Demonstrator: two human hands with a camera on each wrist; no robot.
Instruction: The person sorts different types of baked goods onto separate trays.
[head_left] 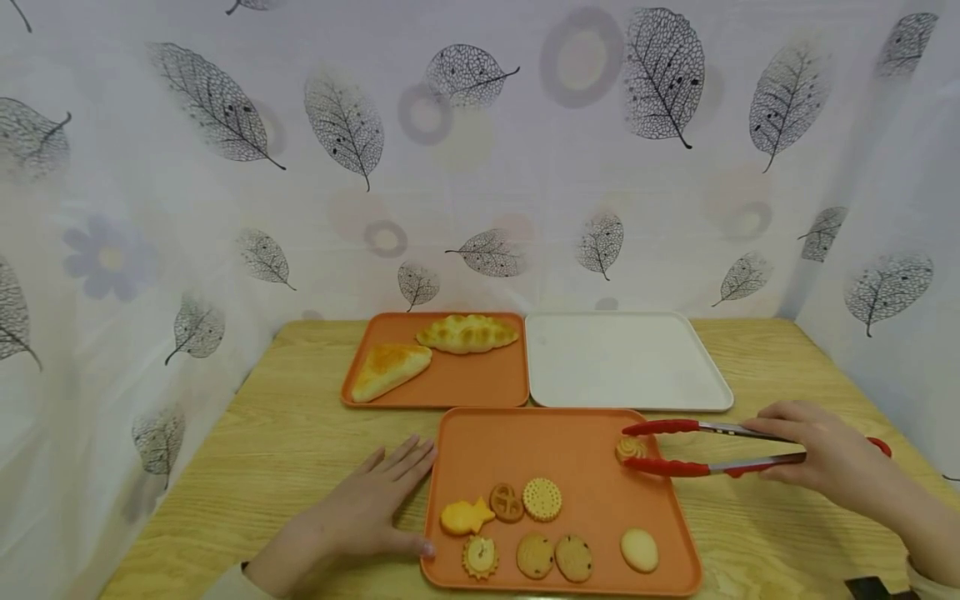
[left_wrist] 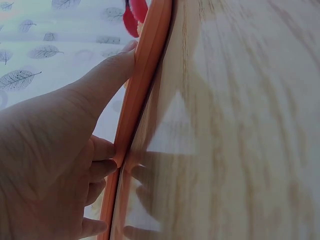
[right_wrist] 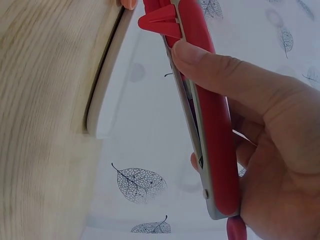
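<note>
Nearest me on the near orange tray point(head_left: 525, 442), two speckled cookies point(head_left: 535, 556) lie side by side around six o'clock, an oval cookie point(head_left: 640, 550) sits at four, and a toothed-edge cookie point(head_left: 480, 557) at eight. Just beyond, toward nine o'clock, are a yellow fish-shaped cookie point(head_left: 457, 517) and a brown lattice cookie point(head_left: 506, 503), with a round dotted cookie point(head_left: 542, 499) nearer the middle.

My left hand point(head_left: 371, 507) rests against this tray's nine o'clock edge, its fingers spread and loosely straight, the thumb touching the rim. My right hand point(head_left: 825, 446), past the three o'clock edge, has its fingers wrapped around red-tipped tongs point(head_left: 720, 468). Their tips straddle a swirl cookie point(head_left: 628, 451) at the tray's two o'clock corner; I cannot tell whether they squeeze it.

Farther over the wooden bench point(head_left: 300, 400), toward eleven o'clock, a second orange tray point(head_left: 472, 387) bears a triangular bread point(head_left: 390, 371) and, behind it, a braided bread point(head_left: 468, 333). Toward one o'clock lies a white tray point(head_left: 622, 362). A leaf-patterned cloth point(head_left: 525, 196) hangs behind everything.
</note>
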